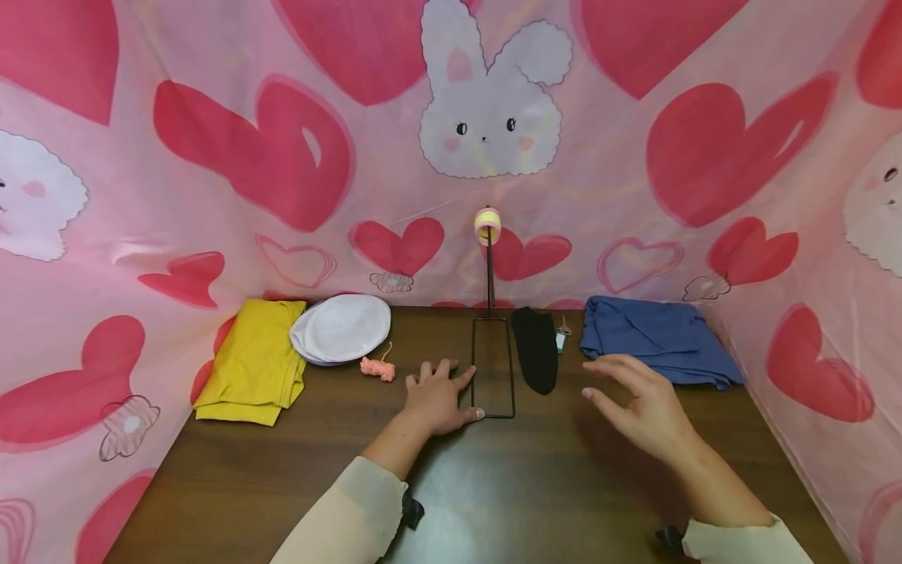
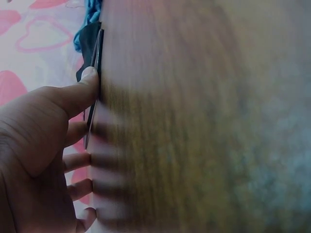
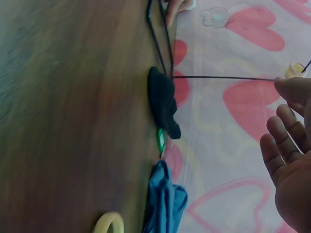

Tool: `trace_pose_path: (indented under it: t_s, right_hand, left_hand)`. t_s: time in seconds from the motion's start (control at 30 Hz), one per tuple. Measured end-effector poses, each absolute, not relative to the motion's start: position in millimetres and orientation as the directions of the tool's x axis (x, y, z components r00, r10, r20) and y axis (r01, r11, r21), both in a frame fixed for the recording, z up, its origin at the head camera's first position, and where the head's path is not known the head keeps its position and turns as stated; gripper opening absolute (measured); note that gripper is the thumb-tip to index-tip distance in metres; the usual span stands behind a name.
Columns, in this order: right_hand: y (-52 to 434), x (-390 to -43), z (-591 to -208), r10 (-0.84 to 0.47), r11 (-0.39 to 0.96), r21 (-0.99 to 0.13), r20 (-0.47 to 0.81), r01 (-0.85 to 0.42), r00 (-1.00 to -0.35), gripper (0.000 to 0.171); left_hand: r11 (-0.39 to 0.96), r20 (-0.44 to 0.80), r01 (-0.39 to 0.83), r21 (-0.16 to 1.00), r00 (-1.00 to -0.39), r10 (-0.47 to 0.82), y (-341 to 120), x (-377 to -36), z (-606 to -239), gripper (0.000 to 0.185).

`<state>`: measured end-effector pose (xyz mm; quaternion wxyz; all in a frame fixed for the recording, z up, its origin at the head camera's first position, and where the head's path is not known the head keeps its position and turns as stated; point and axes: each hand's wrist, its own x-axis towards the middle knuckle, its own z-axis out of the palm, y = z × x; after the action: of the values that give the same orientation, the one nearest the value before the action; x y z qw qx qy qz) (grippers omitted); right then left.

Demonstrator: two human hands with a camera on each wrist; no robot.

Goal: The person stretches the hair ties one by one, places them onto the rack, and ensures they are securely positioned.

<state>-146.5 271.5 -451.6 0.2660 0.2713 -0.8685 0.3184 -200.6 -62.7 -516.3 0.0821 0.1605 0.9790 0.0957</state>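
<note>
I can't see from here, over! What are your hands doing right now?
Left hand flat on table, thumb pressing wire stand base. Right hand open, hovering near black sock, holding nothing. Nothing between hand and sock.

The table (image 1: 296, 478) under my hands is dark wood-grain, smooth, with a soft sheen near its front edge. The stand (image 1: 492, 364) under my left hand (image 1: 435, 398) is thin black metal wire, matt; the roll (image 1: 488, 225) on top of its post looks like glossy tape. The black sock (image 1: 535, 348) beside it is matt knit cloth. At the back edge, the blue garment (image 1: 658, 337) and yellow garment (image 1: 254, 362) are soft, creased, matt cloth; the white cap (image 1: 341, 327) is smooth fabric. The backdrop (image 1: 211, 117) is thin printed cloth with a slight sheen. My sleeves are matt cream cloth.
</note>
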Motion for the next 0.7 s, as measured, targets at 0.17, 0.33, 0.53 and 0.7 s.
trace_pose_path:
  t_s: [0.17, 0.33, 0.53, 0.7]
  right_hand:
    - [284.1, -139.9, -459.1, -0.312, 0.666, -0.392, 0.627, -0.635, -0.714, 0.044]
    - [297.2, -132.9, -468.1, -0.304, 0.697, -0.394, 0.594, -0.599, -0.745, 0.050]
    - [312.7, -125.0, -478.1, -0.299, 0.744, -0.379, 0.547, -0.550, -0.782, 0.052]
    - [322.6, -120.2, -482.9, -0.300, 0.747, -0.388, 0.528, -0.540, -0.795, 0.058]
  left_hand:
    - [0.931, -0.137, 0.296, 0.216, -0.934, 0.329, -61.9, -200.6, -513.8, 0.083]
    - [0.932, -0.135, 0.298, 0.208, -0.934, 0.330, -61.9, -199.9, -513.2, 0.084]
    - [0.932, -0.134, 0.300, 0.203, -0.934, 0.330, -62.7, -199.7, -514.6, 0.084]
    - [0.931, -0.125, 0.304, 0.200, -0.935, 0.332, -63.2, -199.9, -514.8, 0.083]
